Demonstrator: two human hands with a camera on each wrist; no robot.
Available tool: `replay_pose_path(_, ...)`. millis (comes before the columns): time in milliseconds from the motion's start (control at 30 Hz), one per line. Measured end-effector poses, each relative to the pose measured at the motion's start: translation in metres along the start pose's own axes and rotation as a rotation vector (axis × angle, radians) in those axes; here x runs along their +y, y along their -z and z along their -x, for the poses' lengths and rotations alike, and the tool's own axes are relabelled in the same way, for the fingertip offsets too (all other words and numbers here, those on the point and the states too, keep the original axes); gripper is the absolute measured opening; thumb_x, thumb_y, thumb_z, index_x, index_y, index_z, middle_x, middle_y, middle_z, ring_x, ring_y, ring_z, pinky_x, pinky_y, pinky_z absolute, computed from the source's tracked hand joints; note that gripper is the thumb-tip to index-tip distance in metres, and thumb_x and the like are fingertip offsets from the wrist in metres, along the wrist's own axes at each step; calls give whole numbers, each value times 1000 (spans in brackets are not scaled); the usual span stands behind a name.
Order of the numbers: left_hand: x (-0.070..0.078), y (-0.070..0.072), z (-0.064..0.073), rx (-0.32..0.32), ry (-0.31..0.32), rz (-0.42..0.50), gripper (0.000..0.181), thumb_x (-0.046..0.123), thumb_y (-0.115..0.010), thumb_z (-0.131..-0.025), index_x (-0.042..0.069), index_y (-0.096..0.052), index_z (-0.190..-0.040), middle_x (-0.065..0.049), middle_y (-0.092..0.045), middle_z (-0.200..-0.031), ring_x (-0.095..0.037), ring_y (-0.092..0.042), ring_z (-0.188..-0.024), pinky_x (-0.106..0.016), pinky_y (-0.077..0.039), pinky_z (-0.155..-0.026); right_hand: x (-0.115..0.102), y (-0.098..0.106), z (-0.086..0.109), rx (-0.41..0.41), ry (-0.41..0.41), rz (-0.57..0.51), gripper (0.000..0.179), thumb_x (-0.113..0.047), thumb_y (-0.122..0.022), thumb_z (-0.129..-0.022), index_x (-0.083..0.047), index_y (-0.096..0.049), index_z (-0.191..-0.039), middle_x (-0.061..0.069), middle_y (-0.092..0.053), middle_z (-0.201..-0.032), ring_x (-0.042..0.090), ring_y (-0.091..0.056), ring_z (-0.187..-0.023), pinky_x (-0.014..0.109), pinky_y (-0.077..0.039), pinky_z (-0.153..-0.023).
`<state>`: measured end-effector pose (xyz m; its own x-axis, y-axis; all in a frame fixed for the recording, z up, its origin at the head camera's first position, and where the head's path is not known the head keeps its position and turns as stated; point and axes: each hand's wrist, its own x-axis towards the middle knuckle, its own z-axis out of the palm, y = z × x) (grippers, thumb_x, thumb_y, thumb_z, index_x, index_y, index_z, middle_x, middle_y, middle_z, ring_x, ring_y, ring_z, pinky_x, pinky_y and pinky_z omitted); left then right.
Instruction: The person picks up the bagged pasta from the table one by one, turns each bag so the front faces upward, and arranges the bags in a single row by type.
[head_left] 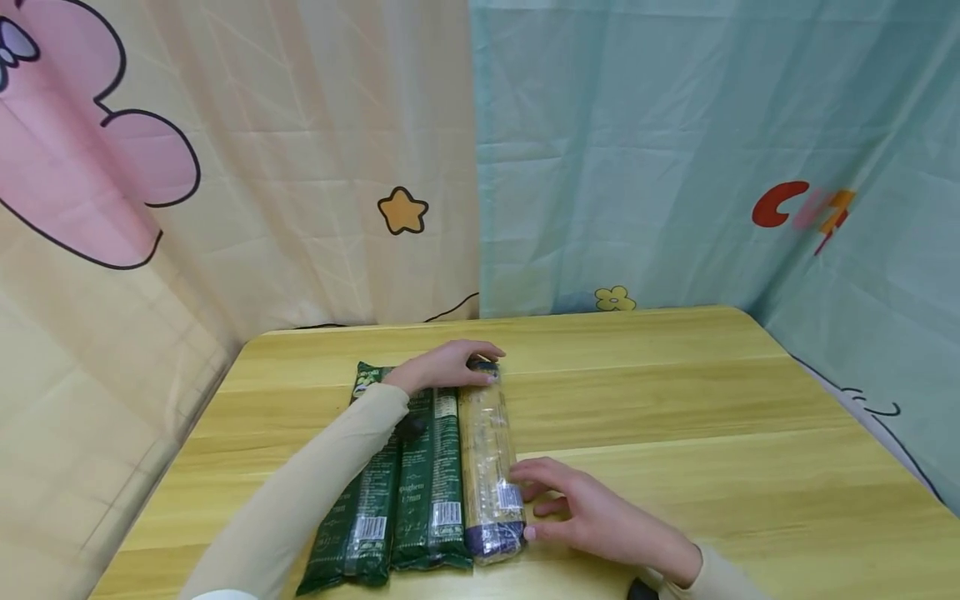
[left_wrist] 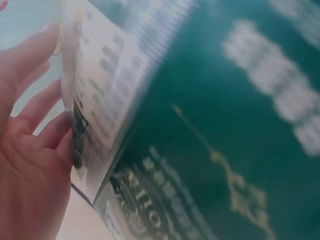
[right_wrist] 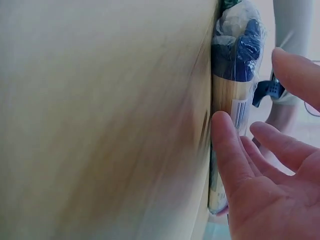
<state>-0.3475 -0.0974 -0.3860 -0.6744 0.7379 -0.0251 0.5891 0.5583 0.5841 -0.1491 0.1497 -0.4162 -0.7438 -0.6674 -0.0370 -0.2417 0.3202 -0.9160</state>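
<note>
Side by side on the table lie two green spaghetti packets, the left one (head_left: 367,500) and the middle one (head_left: 427,508). To their right is a clear packet of spaghetti (head_left: 487,450) with a dark blue band and a barcode label. My left hand (head_left: 450,364) reaches across the green packets to the far end of the clear packet, its fingers loosely bent and touching there. At the near right side of that packet is my right hand (head_left: 577,508), fingers extended along its edge and thumb apart, as the right wrist view shows.
The wooden table (head_left: 675,400) stretches to the right of the packets. Behind it hangs a printed curtain (head_left: 337,167), which also runs along both sides. My left sleeve (head_left: 300,492) crosses over the left green packet and hides part of it.
</note>
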Motion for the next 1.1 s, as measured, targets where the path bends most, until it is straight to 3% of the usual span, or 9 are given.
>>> replay_pose_path(333,-6,-2,-11,12,60,227,41,12,-67,-94,-2,-59,-132,-13,-62,-127,-24,-58,-117,-38,-46,-97,4,-8,2,39,-13,-39,61,-20,-80,-84,-13,-53,-138,8,-43,-140,19,-57,-110,27,-51,-88)
replay_pose_path(600,-12,-1,-17,18,140,335,36,8,-68,-92,-1,-64,-127,-8,-67,-120,-19,-61,-107,-35,-48,-94,4,-18,5,127,-41,-115,67,-14,-83,-79,-7,-50,-137,13,-48,-117,24,-61,-95,31,-55,-80)
replay_pose_path(800,-13,1,-19,-18,155,360,36,7,-63,-95,-1,-62,-130,-10,-63,-124,-21,-58,-107,-36,-46,-94,0,-23,4,152,-86,-127,71,-16,-84,-79,-5,-47,-139,12,-53,-108,23,-61,-89,29,-56,-75)
replay_pose_path(1100,-8,-4,-24,-60,209,389,41,8,-56,-96,-1,-56,-136,-13,-56,-133,-22,-54,-110,-36,-44,-96,1,-25,1,196,-61,-90,62,-7,-83,-79,-8,-52,-134,10,-54,-110,19,-61,-86,29,-56,-72)
